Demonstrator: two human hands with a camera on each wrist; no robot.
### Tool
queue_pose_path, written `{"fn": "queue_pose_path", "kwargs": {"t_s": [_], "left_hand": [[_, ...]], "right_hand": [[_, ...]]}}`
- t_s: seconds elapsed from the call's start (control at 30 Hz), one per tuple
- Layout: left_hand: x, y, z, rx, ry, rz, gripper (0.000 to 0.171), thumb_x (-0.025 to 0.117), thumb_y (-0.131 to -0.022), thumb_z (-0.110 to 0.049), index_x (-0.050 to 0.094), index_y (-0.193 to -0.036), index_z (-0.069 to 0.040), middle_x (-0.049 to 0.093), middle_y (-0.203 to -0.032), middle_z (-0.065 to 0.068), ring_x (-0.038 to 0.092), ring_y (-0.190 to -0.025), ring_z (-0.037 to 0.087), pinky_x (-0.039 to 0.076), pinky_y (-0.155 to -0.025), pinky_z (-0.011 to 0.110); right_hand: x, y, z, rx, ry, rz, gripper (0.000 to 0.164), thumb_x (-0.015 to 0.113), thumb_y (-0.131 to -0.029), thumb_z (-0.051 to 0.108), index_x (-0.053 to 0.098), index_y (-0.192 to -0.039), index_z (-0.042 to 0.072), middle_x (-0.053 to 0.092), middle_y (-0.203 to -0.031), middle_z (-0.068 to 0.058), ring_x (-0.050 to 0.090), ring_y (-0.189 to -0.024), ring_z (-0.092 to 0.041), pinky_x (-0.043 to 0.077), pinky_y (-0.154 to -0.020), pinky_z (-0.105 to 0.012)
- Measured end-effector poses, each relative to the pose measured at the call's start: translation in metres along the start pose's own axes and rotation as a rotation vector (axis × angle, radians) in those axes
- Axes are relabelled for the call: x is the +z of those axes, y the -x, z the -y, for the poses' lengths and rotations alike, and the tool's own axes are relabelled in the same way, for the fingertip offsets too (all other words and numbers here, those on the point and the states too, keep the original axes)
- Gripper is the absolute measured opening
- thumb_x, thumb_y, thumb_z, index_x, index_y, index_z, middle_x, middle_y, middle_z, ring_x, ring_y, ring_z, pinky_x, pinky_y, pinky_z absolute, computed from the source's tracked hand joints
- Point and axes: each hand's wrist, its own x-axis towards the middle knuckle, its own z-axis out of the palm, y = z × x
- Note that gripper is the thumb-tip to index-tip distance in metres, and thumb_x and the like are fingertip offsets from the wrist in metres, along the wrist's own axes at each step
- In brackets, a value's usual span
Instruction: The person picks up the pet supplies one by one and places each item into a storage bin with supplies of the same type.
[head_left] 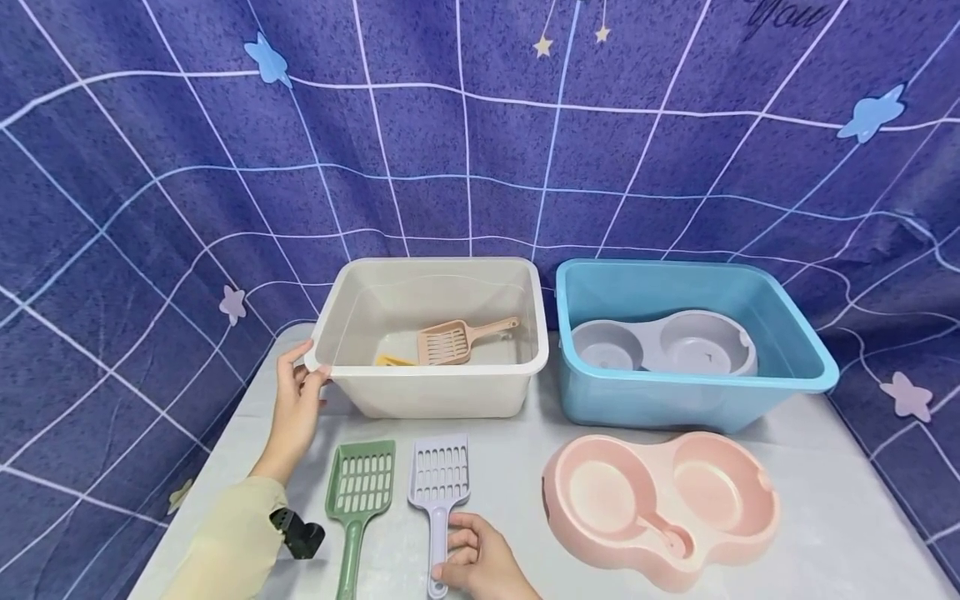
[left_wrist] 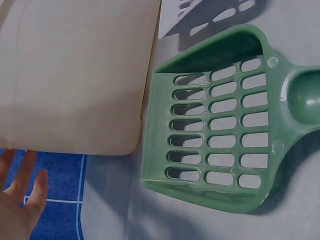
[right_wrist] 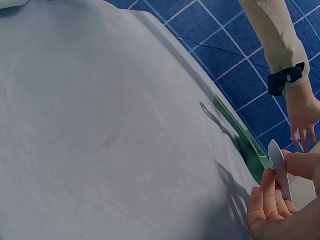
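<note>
My left hand (head_left: 296, 404) is at the front left corner of a beige litter box (head_left: 435, 393), fingers touching its rim. In the left wrist view, the fingers (left_wrist: 35, 200) look mostly straight and spread beside the box. My right hand (head_left: 483, 557) pinches the handle of a lavender litter scoop (head_left: 439, 492), its slotted head toward the box. The right wrist view shows that scoop (right_wrist: 281, 170) edge-on between thumb and fingers. Left of it is a green litter scoop (head_left: 352, 521), its handle toward me. Inside the beige box lie a tan scoop (head_left: 450, 342) and a partly hidden yellow piece (head_left: 395, 361).
A blue litter box (head_left: 675, 404) stands at the right, holding a grey double pet bowl (head_left: 652, 346). In front of it sits a pink double bowl (head_left: 660, 508). The white table (head_left: 825, 500) meets a purple gridded curtain (head_left: 480, 150) behind and at the sides.
</note>
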Motion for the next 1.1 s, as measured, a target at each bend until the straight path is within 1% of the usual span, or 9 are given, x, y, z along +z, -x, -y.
{"fn": "queue_pose_path", "kwargs": {"t_s": [0.2, 0.4, 0.53, 0.63, 0.7, 0.87, 1.03, 1.1], "left_hand": [[0.0, 0.0, 0.0, 0.003, 0.019, -0.006, 0.051, 0.041, -0.105, -0.021, 0.023, -0.153, -0.015, 0.05, -0.138, 0.023, 0.055, -0.1, 0.009, 0.046, -0.072, 0.021], [-0.001, 0.0, 0.0, 0.006, 0.014, -0.001, 0.051, 0.041, -0.105, -0.02, 0.023, -0.152, -0.013, 0.049, -0.138, 0.025, 0.054, -0.096, 0.001, 0.047, -0.072, 0.021], [-0.002, -0.001, 0.0, 0.005, 0.014, 0.001, 0.051, 0.042, -0.105, -0.02, 0.024, -0.152, -0.013, 0.049, -0.138, 0.025, 0.055, -0.095, -0.001, 0.048, -0.074, 0.024], [-0.002, -0.001, 0.0, 0.002, 0.017, 0.006, 0.052, 0.042, -0.105, -0.02, 0.024, -0.152, -0.013, 0.049, -0.138, 0.025, 0.055, -0.095, -0.001, 0.048, -0.074, 0.025], [-0.002, -0.001, 0.0, -0.004, 0.014, 0.003, 0.051, 0.042, -0.104, -0.02, 0.024, -0.152, -0.013, 0.051, -0.136, 0.024, 0.056, -0.095, 0.0, 0.048, -0.073, 0.023], [-0.001, -0.001, -0.004, -0.014, -0.008, -0.011, 0.051, 0.04, -0.105, -0.021, 0.025, -0.153, -0.015, 0.054, -0.128, 0.018, 0.057, -0.095, 0.0, 0.049, -0.073, 0.024], [-0.001, -0.001, -0.006, -0.024, -0.027, -0.009, 0.051, 0.038, -0.105, -0.023, 0.024, -0.153, -0.015, 0.053, -0.127, 0.017, 0.056, -0.095, -0.001, 0.05, -0.074, 0.025], [0.0, -0.001, -0.005, -0.027, -0.02, -0.015, 0.051, 0.039, -0.105, -0.023, 0.024, -0.153, -0.016, 0.054, -0.125, 0.015, 0.057, -0.095, 0.0, 0.05, -0.074, 0.026]], "right_hand": [[-0.001, 0.002, 0.0, 0.005, 0.015, -0.011, 0.062, 0.071, -0.075, -0.015, 0.045, -0.13, -0.014, 0.058, -0.09, -0.004, 0.059, -0.072, -0.012, 0.047, -0.061, -0.016], [-0.001, 0.005, 0.001, -0.015, 0.002, 0.002, 0.064, 0.072, -0.075, -0.013, 0.044, -0.132, -0.015, 0.06, -0.092, -0.005, 0.059, -0.074, -0.013, 0.047, -0.062, -0.016], [-0.002, 0.008, 0.004, -0.035, 0.019, 0.002, 0.064, 0.073, -0.076, -0.011, 0.044, -0.133, -0.016, 0.061, -0.093, -0.005, 0.06, -0.076, -0.013, 0.048, -0.063, -0.017], [-0.003, 0.01, 0.006, -0.029, 0.022, 0.0, 0.066, 0.074, -0.076, -0.009, 0.044, -0.134, -0.016, 0.062, -0.094, -0.005, 0.06, -0.077, -0.013, 0.049, -0.064, -0.017], [-0.003, 0.012, 0.008, -0.021, 0.013, 0.0, 0.066, 0.074, -0.077, -0.008, 0.043, -0.135, -0.016, 0.062, -0.095, -0.005, 0.06, -0.077, -0.013, 0.049, -0.065, -0.017], [-0.005, 0.016, 0.012, -0.038, -0.001, -0.002, 0.067, 0.075, -0.078, -0.006, 0.043, -0.136, -0.016, 0.06, -0.095, -0.004, 0.059, -0.078, -0.012, 0.049, -0.066, -0.017], [-0.007, 0.018, 0.015, -0.052, 0.008, -0.013, 0.068, 0.075, -0.078, -0.005, 0.043, -0.137, -0.015, 0.059, -0.095, -0.003, 0.059, -0.078, -0.012, 0.049, -0.066, -0.017], [-0.008, 0.019, 0.016, -0.055, 0.011, -0.017, 0.068, 0.076, -0.078, -0.005, 0.043, -0.137, -0.015, 0.059, -0.095, -0.003, 0.058, -0.079, -0.012, 0.049, -0.066, -0.017]]}}
